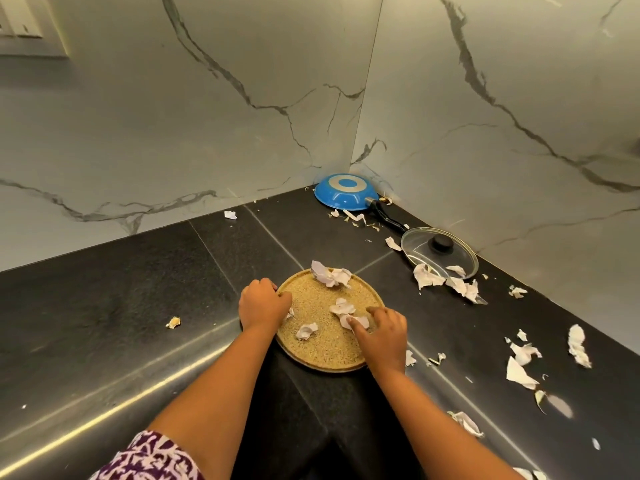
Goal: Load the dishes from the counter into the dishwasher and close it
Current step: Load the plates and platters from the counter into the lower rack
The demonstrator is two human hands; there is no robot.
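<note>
Early going, by the look of it: nothing loaded yet. Flat on the table (pixel 138 306) near its front edge, the round plate (pixel 322 344), strewn with torn paper scraps (pixel 330 276). Gripped at its left rim by the curled fingers (pixel 282 301) of the left hand (pixel 263 303); right hand (pixel 384 334) laid on one scrap, fingers bent, pinching or merely pressing hard to tell. Farther back, untouched, a glass lid (pixel 440 252) and an upturned blue pan (pixel 346 192) in the corner. No dishwasher in view; clearing, loading and closing all left to do.
</note>
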